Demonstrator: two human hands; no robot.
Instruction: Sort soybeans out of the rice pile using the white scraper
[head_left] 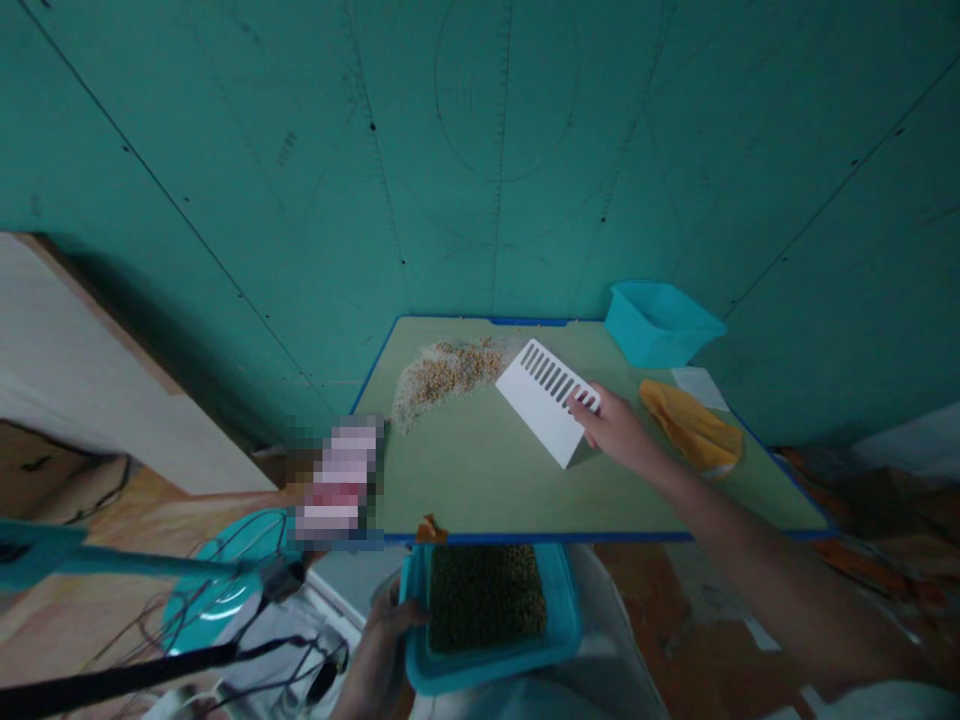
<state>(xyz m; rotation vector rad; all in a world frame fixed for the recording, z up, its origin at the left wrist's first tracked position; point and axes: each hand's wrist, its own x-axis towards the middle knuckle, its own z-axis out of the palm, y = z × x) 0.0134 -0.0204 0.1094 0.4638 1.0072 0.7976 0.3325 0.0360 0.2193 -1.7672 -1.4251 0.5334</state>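
My right hand (606,422) grips one corner of a white flat plastic scraper (541,415) with a row of slots along one edge. The scraper is tilted over the green tabletop (465,480). At its left lies a spread of tan beans mixed with small pale grains (454,372). Low at my lap, my left hand (386,622) holds the left side of a blue plastic tray (568,610), its thumb over the rim. Dark green beans (480,600) fill most of the tray, with tan ones at the right side.
A blue plastic bin (652,345) stands at the table's back right. A yellow cloth (694,425) lies in front of it. An orange scrap (430,530) sits on the front edge. Cables and a black stand arm (172,670) are at lower left. A green wall rises behind.
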